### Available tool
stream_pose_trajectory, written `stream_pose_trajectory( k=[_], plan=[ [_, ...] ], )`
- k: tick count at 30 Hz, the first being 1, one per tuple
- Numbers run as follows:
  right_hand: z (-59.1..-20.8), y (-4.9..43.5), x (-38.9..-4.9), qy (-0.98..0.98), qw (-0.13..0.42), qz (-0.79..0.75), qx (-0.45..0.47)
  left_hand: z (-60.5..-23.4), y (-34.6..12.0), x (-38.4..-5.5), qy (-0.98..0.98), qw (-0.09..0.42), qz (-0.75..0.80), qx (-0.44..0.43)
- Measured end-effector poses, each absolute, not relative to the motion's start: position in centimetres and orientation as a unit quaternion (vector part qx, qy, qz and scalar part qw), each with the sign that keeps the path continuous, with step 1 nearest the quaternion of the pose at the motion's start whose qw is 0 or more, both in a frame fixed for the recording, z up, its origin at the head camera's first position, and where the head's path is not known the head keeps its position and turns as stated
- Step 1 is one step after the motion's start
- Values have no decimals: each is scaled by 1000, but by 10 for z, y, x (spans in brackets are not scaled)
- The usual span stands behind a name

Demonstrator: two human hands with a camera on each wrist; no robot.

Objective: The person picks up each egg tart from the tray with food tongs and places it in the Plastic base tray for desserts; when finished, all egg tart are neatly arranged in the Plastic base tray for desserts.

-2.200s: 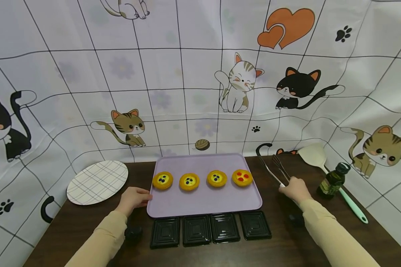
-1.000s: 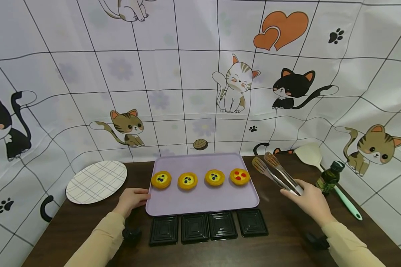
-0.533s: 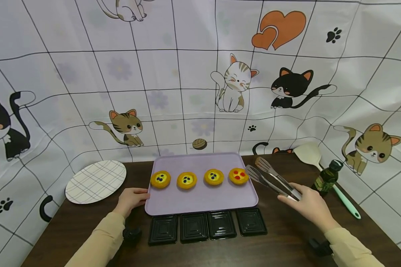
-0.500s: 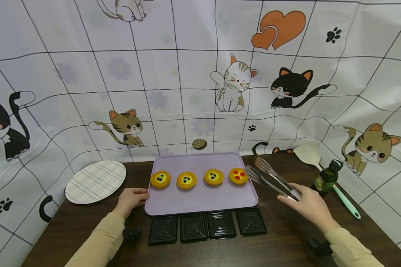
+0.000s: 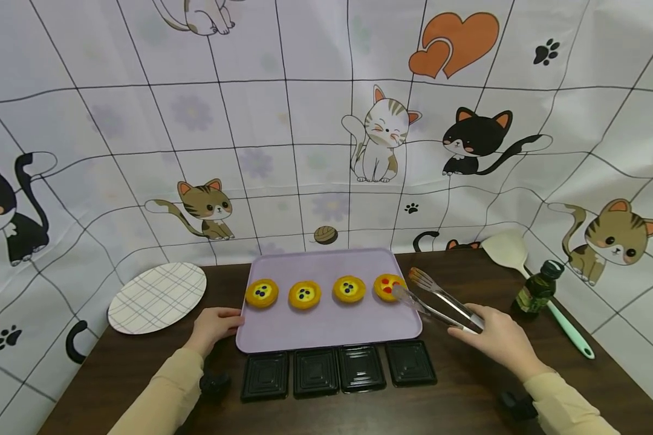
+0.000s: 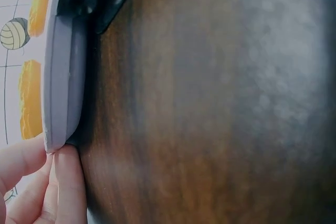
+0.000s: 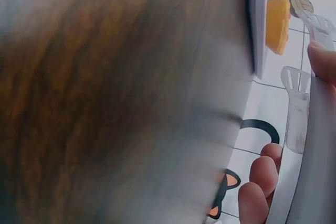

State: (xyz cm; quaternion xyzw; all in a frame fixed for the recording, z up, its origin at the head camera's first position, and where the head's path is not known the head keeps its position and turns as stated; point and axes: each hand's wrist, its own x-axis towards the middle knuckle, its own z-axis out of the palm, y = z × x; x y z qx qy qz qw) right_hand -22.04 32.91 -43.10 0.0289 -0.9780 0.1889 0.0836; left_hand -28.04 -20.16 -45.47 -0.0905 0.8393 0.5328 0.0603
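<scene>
My left hand (image 5: pixel 214 329) pinches the left edge of a lilac tray (image 5: pixel 326 331); the left wrist view shows the thumb and fingers at its corner (image 6: pixel 58 124). In a row on the tray lie yellow tarts: one with red dots (image 5: pixel 384 287) at the right, the others (image 5: pixel 349 290) with dark dots. My right hand (image 5: pixel 497 339) holds metal tongs (image 5: pixel 456 306), their arms spread apart. One slotted tip overlaps the right side of the red-dotted tart in the head view; whether it touches is unclear. The other tip is right of the tray.
Several black square plastic trays (image 5: pixel 265 376) line the table in front of the lilac tray. A white grid-patterned plate (image 5: pixel 158 299) leans at the left. A dark green bottle (image 5: pixel 534 291) and a pale spatula (image 5: pixel 506 249) with a green handle are at the right, beside the cat-print wall sheet.
My right hand has lifted the tongs off the table, spread their arms and moved the tips left to the red-dotted tart. The left hand has stayed on the tray edge.
</scene>
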Motion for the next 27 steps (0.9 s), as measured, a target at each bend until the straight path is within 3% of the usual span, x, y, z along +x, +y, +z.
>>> stream_pose_trajectory(
  k=[27],
  plan=[
    [-434, 317, -242, -979, 85, 175, 56, -457, -200, -284, 848, 50, 519, -98]
  ],
)
